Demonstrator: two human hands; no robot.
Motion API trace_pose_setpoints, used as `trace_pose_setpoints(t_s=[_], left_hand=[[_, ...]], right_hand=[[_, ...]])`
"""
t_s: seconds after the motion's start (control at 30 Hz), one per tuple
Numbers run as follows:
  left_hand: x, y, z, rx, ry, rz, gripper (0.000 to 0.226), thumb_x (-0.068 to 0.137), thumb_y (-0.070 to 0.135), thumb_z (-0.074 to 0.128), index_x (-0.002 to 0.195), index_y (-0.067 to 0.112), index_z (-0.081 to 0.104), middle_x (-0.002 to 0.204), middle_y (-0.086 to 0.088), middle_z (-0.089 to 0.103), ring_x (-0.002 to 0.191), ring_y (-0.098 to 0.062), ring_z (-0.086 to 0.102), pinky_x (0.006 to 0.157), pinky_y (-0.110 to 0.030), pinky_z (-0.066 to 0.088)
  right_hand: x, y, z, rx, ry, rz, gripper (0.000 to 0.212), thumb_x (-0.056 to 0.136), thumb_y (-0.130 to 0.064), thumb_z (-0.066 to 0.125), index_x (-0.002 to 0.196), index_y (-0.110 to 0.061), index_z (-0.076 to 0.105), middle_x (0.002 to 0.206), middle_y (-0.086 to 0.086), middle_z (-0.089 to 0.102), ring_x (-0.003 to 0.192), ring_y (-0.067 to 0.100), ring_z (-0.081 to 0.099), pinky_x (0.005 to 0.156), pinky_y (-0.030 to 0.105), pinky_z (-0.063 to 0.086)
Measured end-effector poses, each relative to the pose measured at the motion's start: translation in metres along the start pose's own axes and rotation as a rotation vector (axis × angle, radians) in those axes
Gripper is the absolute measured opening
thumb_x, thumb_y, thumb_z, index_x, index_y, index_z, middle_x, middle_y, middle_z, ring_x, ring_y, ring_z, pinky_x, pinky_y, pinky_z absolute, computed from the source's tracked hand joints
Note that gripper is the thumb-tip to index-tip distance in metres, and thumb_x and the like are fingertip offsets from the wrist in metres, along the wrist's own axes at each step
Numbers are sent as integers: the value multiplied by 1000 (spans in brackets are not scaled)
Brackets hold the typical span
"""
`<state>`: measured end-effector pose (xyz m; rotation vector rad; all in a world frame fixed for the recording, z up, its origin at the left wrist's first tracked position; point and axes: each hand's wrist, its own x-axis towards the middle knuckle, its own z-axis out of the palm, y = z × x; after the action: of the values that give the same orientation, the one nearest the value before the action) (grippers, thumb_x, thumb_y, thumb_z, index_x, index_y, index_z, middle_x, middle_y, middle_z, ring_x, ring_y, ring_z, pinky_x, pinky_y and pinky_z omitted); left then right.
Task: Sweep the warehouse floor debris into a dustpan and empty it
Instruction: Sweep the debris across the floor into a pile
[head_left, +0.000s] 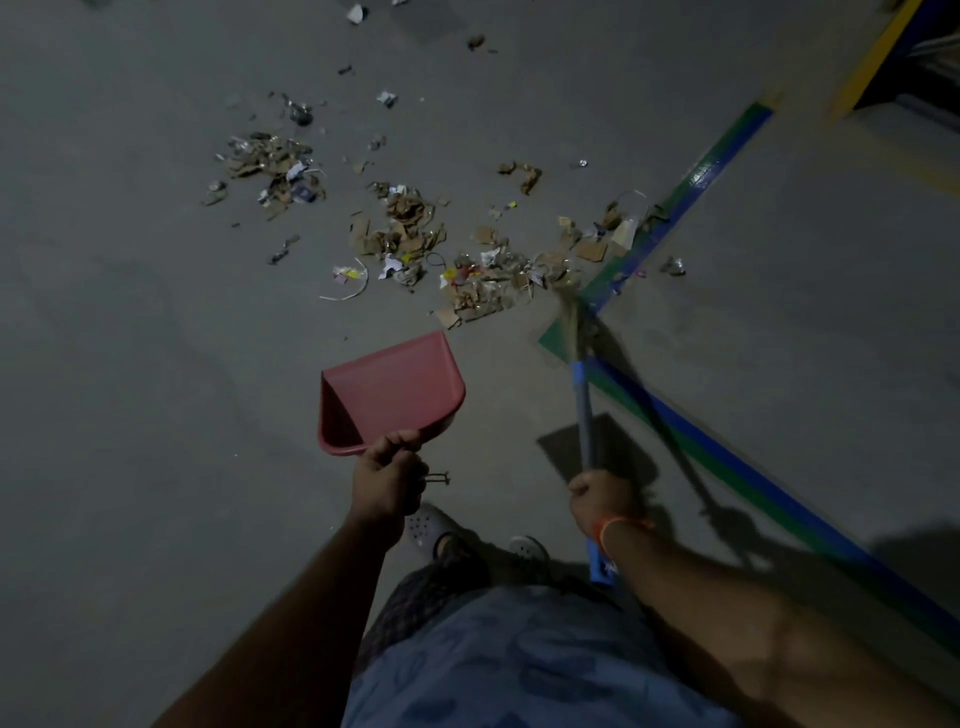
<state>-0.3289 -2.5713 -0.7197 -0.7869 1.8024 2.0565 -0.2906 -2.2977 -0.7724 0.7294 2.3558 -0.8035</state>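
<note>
My left hand grips the handle of a red dustpan, held above the grey floor with its mouth toward the debris and nothing inside it. My right hand holds the blue handle of a broom. The broom's straw head is blurred and touches the near right edge of the debris. The debris is torn cardboard, paper scraps and bits of plastic, spread in several clumps across the floor ahead, with another clump farther to the left.
Green and blue floor tape runs diagonally on the right and turns a corner near the broom head. A yellow line and a dark rack base sit at the top right. My feet in grey clogs stand below the dustpan.
</note>
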Motion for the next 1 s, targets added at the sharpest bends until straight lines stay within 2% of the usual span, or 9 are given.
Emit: trace_pose_setpoints(t_s=[0.1,0.2,0.3,0.43,0.6,0.67,0.8,1.0], left_hand=[[10,9,-10,9,9,-3,26,96,-9,41,105,8,58,62,-11,49,41,-11,34,45,-17,26],[25,21,-21,3,26,-12,26,95,-9,41,106,7,59,63,-12,49,42,-11,34,45,-18,25],[43,34,-28,-6,21,-13,26,96,-9,41,103,8,58,62,-12,49,41,-11,33,44,-17,25],[70,53,-35,-3,-3,-8,26,96,-9,41,104,8,58,60,-12,49,40,-11,34,43,-17,26],[98,77,-48,10,-36,-7,25,95,-9,41,103,6,59,59,-12,49,37,-13,35,40,-17,28],[108,87,-54,12,-39,-9,25,95,-9,41,102,7,59,60,-12,49,38,-13,34,40,-16,27],[126,101,-62,4,-31,1,26,95,-9,42,100,9,60,59,-12,52,38,-13,36,40,-16,28],[137,110,-59,-4,-25,-4,27,95,-10,41,97,9,60,62,-10,44,40,-10,31,41,-15,25]], right_hand=[[8,-16,2,62,25,3,28,88,-7,60,111,-14,74,114,12,71,109,32,64,97,33,52],[21,-37,6,97,-8,-48,27,87,-5,61,109,-14,74,114,11,71,109,32,64,96,31,50],[34,-60,7,40,-68,-129,23,87,-5,60,103,-14,74,113,11,70,109,30,64,95,30,50],[46,-100,9,-80,-192,-217,27,91,-4,55,107,-12,75,119,10,69,112,27,62,96,27,47],[60,-150,31,-242,-357,-282,28,91,-10,55,105,-17,78,118,4,71,106,25,66,95,31,54],[65,-163,40,-264,-409,-262,27,89,-12,56,102,-17,79,114,2,72,102,24,68,91,32,56],[90,-174,48,-291,-399,-188,28,87,-24,60,107,-11,76,111,8,73,107,27,67,97,38,54],[143,-192,27,-19,-251,13,29,90,-22,58,110,-5,70,109,13,70,104,30,65,85,32,52]])
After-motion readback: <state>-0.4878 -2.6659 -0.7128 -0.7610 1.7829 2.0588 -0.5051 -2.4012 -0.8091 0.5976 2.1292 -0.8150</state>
